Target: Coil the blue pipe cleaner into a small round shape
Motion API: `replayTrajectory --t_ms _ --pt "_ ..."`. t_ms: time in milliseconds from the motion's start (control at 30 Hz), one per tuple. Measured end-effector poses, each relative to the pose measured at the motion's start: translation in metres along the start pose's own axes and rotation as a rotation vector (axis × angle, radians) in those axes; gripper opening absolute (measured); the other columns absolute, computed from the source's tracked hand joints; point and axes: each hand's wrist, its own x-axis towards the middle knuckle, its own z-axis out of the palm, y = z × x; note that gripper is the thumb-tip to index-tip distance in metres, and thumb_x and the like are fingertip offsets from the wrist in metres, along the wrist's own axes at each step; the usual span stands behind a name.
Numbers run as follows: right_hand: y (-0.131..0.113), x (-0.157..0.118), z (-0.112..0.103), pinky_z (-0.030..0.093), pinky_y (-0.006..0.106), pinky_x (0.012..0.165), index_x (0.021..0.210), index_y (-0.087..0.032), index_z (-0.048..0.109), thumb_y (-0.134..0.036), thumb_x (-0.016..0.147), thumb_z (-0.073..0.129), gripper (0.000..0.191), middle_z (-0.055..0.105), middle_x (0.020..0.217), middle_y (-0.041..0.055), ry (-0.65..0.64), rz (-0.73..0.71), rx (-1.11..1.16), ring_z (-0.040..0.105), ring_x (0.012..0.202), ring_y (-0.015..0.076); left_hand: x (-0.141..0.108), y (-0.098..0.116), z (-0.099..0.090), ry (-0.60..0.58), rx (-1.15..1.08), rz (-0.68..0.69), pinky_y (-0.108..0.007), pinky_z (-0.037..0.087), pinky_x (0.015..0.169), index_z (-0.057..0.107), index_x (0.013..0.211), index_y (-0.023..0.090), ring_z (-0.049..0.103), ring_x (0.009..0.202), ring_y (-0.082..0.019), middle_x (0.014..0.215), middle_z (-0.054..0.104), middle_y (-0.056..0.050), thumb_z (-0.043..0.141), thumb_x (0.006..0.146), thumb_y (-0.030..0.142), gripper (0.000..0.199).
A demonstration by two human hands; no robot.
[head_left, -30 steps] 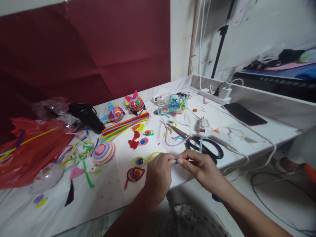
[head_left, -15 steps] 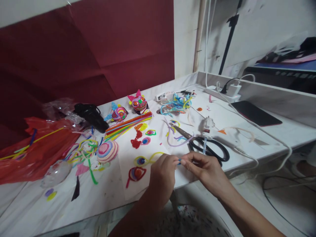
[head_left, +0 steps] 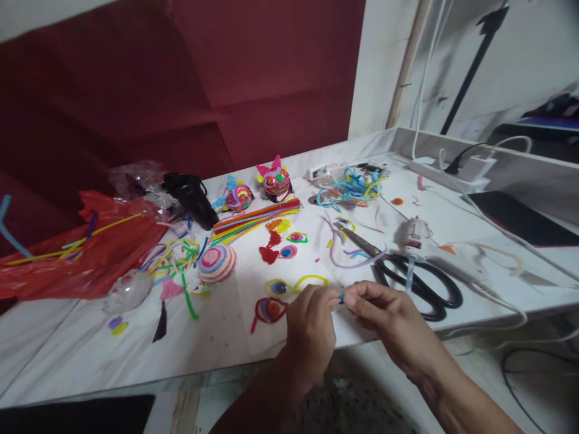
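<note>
Between the fingertips of both hands is a small blue piece [head_left: 341, 298], perhaps a coiled pipe cleaner; the fingers cover most of it. My left hand [head_left: 311, 328] pinches it from the left, closed. From the other side my right hand [head_left: 384, 316] pinches it with thumb and forefinger. A yellow pipe cleaner loop [head_left: 312, 279] lies just beyond the left hand. Beside that hand, on a white sheet [head_left: 246, 337], are a red-rimmed eye shape [head_left: 271, 310] and a yellow eye shape with a blue centre [head_left: 277, 288]. Black-handled scissors [head_left: 425, 283] rest beyond the right hand.
A glue gun [head_left: 417, 232] with a cable stands behind the scissors. Bundled pipe cleaners [head_left: 257, 218], two colourful animal heads, including a pink-eared one [head_left: 275, 179], and a striped disc [head_left: 217, 263] lie farther back. A red plastic bag [head_left: 104, 253] is at left.
The camera view has turned left, so the table's things sit farther right in the picture. Both hands keep their pinch on the small blue piece, with little change in pose.
</note>
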Motion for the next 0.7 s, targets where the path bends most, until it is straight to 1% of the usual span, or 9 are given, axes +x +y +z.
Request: replayTrajectory --t_ms 67,167,267,400,533,700 --pt "0.004 0.001 0.005 0.028 0.022 0.048 0.059 -0.019 0.07 -0.049 0.045 0.086 0.037 0.054 0.054 -0.0021 -0.005 0.017 0.038 0.037 0.051 0.0082 -0.001 -0.001 -0.006 0.018 0.009 -0.016 -0.03 0.053 0.052 0.063 0.08 0.026 0.064 0.058 -0.018 0.063 0.066 -0.002 0.046 0.086 0.005 0.027" --pt "0.01 0.001 0.01 0.03 0.022 0.048 0.06 -0.018 0.072 -0.047 0.045 0.087 0.036 0.057 0.054 -0.0007 0.006 -0.006 0.026 0.04 0.051 0.0086 -0.004 -0.004 -0.012 0.033 0.02 -0.045 -0.031 0.054 0.051 0.064 0.08 0.028 0.065 0.058 -0.019 0.063 0.068 -0.002 0.047 0.086 0.007 0.028" --pt "0.013 0.001 0.015 0.029 0.023 0.046 0.062 -0.017 0.074 -0.044 0.043 0.088 0.037 0.055 0.05 -0.001 0.026 -0.033 -0.009 0.039 0.048 0.0094 -0.009 -0.008 -0.016 0.033 -0.001 -0.086 -0.032 0.055 0.053 0.065 0.081 0.029 0.066 0.059 -0.018 0.065 0.069 -0.001 0.046 0.087 0.008 0.029" --pt "0.011 0.001 0.021 0.027 0.023 0.045 0.061 -0.017 0.074 -0.043 0.04 0.089 0.037 0.053 0.048 -0.0011 0.045 -0.036 -0.047 0.038 0.047 0.009 -0.014 -0.012 -0.02 0.05 -0.013 -0.082 -0.031 0.056 0.056 0.065 0.083 0.029 0.067 0.061 -0.018 0.067 0.069 -0.001 0.046 0.089 0.01 0.028" --pt "0.007 -0.001 0.026 0.026 0.021 0.044 0.059 -0.017 0.073 -0.04 0.039 0.09 0.035 0.053 0.048 -0.0019 -0.015 0.029 0.013 0.037 0.046 0.0071 -0.014 -0.01 -0.025 0.09 -0.007 -0.046 -0.03 0.057 0.058 0.065 0.082 0.029 0.068 0.064 -0.018 0.069 0.07 -0.001 0.049 0.088 0.008 0.027" --pt "0.008 -0.003 0.027 0.021 0.019 0.044 0.058 -0.016 0.07 -0.037 0.043 0.09 0.032 0.051 0.046 -0.0027 -0.137 0.122 0.14 0.035 0.042 0.004 -0.013 -0.006 -0.031 0.123 -0.005 -0.028 -0.031 0.057 0.053 0.064 0.081 0.028 0.068 0.06 -0.018 0.065 0.069 0.0 0.05 0.087 0.007 0.026"
